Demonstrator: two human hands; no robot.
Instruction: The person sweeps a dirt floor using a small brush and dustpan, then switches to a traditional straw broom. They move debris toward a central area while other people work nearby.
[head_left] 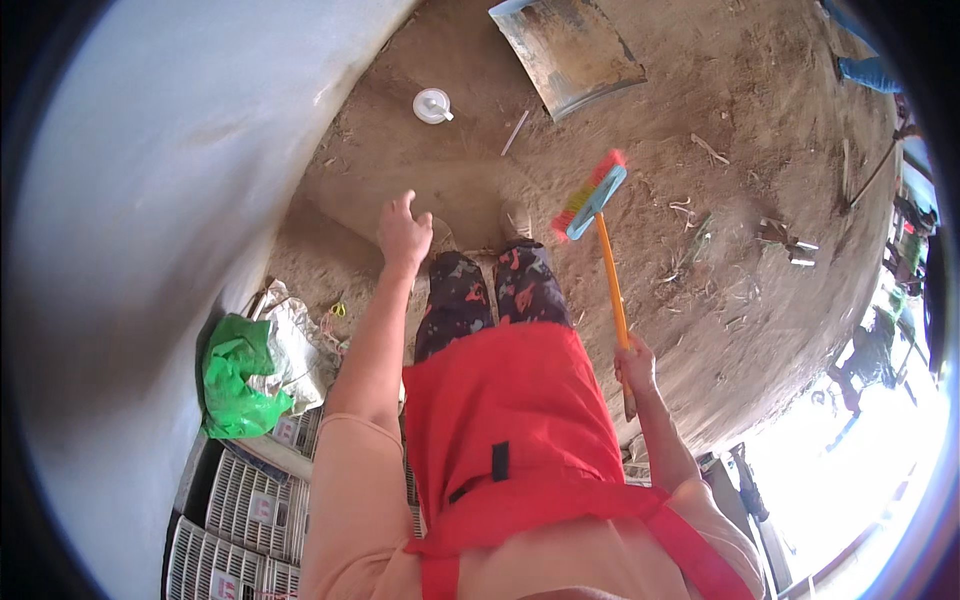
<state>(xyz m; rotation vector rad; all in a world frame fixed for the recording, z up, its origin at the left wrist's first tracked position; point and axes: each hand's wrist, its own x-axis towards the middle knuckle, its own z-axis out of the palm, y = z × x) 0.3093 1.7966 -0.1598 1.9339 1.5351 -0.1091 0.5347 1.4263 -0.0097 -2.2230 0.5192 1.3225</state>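
My right hand (pixel 637 366) is closed round the orange handle of a broom (pixel 611 270). The broom's head is light blue with red and yellow bristles, and it hangs tilted over the dirt floor ahead of my right side. Out in front on the left, my left hand (pixel 405 235) holds nothing, its fingers apart and partly bent. Beyond it, a round white lidded container (pixel 433 106) stands on the ground. A thin pale stick (pixel 515 133) lies to the right of that container.
A curved, worn metal sheet (pixel 570 55) lies at the far middle. A whitewashed wall (pixel 170 150) runs along my left, with a green bag (pixel 243 385), a white sack (pixel 295 345) and plastic crates (pixel 250 505) beside it. Wood scraps (pixel 787 240) and dry litter lie to the right.
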